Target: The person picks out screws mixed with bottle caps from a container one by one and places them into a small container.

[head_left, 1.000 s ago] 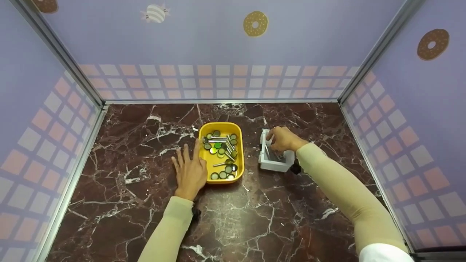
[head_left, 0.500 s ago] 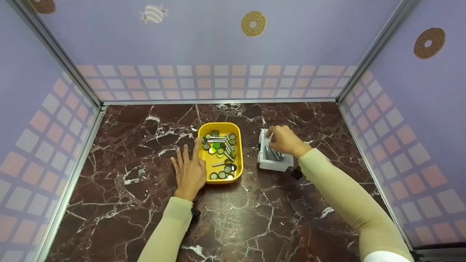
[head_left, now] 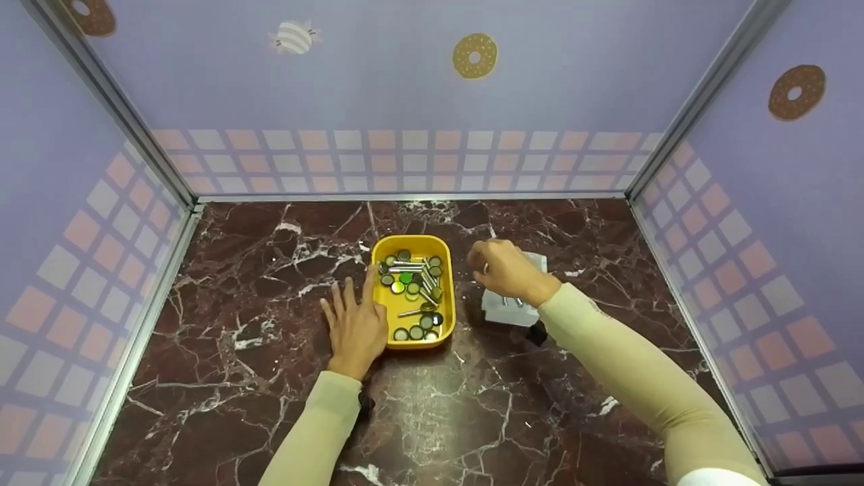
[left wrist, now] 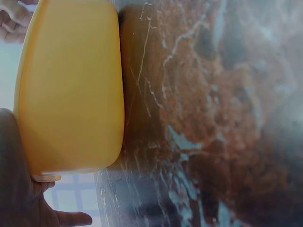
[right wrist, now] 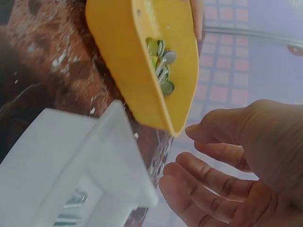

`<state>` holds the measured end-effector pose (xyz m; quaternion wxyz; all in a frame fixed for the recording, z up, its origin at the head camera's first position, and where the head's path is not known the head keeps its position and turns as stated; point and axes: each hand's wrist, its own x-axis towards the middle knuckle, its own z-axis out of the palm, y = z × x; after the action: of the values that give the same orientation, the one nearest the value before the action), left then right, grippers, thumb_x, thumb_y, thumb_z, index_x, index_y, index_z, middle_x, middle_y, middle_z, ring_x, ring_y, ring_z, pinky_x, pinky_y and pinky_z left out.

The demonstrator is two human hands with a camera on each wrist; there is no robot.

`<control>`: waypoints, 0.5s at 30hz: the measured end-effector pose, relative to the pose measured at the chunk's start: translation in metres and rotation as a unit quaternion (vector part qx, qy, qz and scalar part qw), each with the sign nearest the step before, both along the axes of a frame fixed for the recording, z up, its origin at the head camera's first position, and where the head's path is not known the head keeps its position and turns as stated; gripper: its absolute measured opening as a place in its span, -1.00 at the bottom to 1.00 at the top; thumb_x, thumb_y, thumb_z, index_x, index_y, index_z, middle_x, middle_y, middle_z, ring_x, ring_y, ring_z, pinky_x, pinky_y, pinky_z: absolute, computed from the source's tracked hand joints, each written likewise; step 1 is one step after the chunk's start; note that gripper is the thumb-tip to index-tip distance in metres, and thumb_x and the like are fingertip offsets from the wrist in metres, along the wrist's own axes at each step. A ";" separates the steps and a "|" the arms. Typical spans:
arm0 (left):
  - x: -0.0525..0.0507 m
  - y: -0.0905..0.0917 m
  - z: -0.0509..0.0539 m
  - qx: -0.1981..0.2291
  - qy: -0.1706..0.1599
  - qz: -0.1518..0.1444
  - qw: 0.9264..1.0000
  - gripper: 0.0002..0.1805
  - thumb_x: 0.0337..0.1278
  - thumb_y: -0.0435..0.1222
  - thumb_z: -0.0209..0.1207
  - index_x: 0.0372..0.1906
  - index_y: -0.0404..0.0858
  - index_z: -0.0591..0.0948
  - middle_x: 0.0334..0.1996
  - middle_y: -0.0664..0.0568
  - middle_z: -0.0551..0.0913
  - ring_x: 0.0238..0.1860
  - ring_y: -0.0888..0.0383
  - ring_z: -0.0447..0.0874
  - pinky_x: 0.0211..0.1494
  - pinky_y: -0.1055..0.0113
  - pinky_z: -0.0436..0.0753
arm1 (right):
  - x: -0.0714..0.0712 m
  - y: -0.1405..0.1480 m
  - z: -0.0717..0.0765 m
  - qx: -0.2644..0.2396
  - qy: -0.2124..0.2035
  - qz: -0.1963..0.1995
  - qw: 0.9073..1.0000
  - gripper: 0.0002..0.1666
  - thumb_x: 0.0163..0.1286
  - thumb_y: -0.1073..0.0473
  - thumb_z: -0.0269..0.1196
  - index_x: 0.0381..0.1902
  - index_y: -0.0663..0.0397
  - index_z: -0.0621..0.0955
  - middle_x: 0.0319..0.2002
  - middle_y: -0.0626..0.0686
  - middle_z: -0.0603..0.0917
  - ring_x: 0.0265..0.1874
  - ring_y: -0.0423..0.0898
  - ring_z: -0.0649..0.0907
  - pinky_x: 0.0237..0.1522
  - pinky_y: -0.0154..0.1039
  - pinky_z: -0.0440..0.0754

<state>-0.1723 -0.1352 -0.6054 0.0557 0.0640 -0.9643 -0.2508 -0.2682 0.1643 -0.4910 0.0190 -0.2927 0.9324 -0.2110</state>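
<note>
My left hand (head_left: 356, 331) rests against the left side of a yellow plastic bin (head_left: 410, 241), its fingers straight and spread and the index finger along the rim. Inside the bin lie several metal bottle caps (head_left: 416, 333), some green, and several silver bolts (head_left: 406, 270). Right of it stands a smaller white plastic box (head_left: 503, 315) with bolts (right wrist: 75, 198) at its bottom. Over that box's left edge hovers my right hand (head_left: 509, 270), partly hiding it. In the right wrist view its fingers are loosely bent, thumb apart from them, and nothing shows between them.
Both containers stand on a dark red marbled tabletop (head_left: 270, 398), with a narrow strip of it between them. Patterned purple panels (head_left: 378, 88) in metal frames close off the back and both sides.
My right hand has come up out of the white box and moved left toward the yellow bin. The left hand keeps its place. The head view has tilted slightly up.
</note>
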 end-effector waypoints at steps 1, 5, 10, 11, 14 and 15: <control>0.000 0.000 0.000 0.000 -0.001 0.000 1.000 -0.18 0.79 -0.19 -0.10 0.97 0.18 0.07 0.85 -0.47 0.19 0.92 -0.57 -0.08 0.91 -0.63 -0.17 | 0.000 -0.004 0.000 0.001 -0.002 0.005 1.000 -0.70 0.47 0.34 0.48 0.11 0.32 0.82 -0.01 0.30 0.91 -0.02 0.22 0.91 0.11 0.14 0.94; 0.001 0.000 0.001 -0.001 -0.003 0.000 1.000 -0.19 0.80 -0.19 -0.11 0.97 0.16 0.07 0.85 -0.48 0.20 0.92 -0.57 -0.09 0.91 -0.64 -0.18 | -0.002 -0.021 0.001 0.009 -0.005 0.016 1.000 -0.66 0.47 0.34 0.49 0.16 0.32 0.82 0.00 0.29 0.90 -0.01 0.21 0.88 0.12 0.11 0.94; 0.000 0.000 0.003 -0.003 0.003 0.002 1.000 -0.20 0.81 -0.18 -0.08 0.97 0.16 0.10 0.83 -0.49 0.22 0.92 -0.57 -0.07 0.90 -0.64 -0.17 | -0.010 -0.045 -0.002 0.022 -0.004 0.040 0.999 -0.61 0.46 0.36 0.49 0.21 0.30 0.81 0.00 0.30 0.89 -0.01 0.22 0.86 0.10 0.12 0.92; 0.000 0.000 0.003 -0.003 0.003 0.003 1.000 -0.20 0.81 -0.18 -0.08 0.97 0.16 0.10 0.83 -0.49 0.23 0.91 -0.57 -0.07 0.90 -0.64 -0.17 | -0.012 -0.050 -0.003 0.024 -0.007 0.045 0.999 -0.60 0.46 0.37 0.49 0.22 0.30 0.81 0.01 0.31 0.88 0.00 0.22 0.86 0.10 0.12 0.92; 0.001 0.001 0.003 0.002 0.001 0.003 1.000 -0.21 0.84 -0.17 -0.05 0.97 0.18 0.10 0.83 -0.49 0.22 0.92 -0.57 -0.08 0.90 -0.65 -0.17 | -0.018 -0.064 -0.007 0.040 -0.017 0.060 0.997 -0.59 0.49 0.34 0.48 0.26 0.29 0.80 0.09 0.32 0.88 0.09 0.23 0.87 0.16 0.13 0.93; 0.001 0.001 0.003 0.002 0.001 0.003 1.000 -0.21 0.84 -0.17 -0.04 0.97 0.19 0.10 0.83 -0.48 0.22 0.92 -0.56 -0.07 0.90 -0.65 -0.16 | -0.020 -0.069 -0.009 0.046 -0.023 0.063 0.997 -0.58 0.50 0.34 0.48 0.28 0.28 0.79 0.14 0.33 0.87 0.12 0.23 0.86 0.19 0.13 0.92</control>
<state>-0.1717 -0.1337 -0.6020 0.0568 0.0666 -0.9635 -0.2529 -0.2877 0.0952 -0.4998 0.0674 -0.3449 0.9200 -0.1733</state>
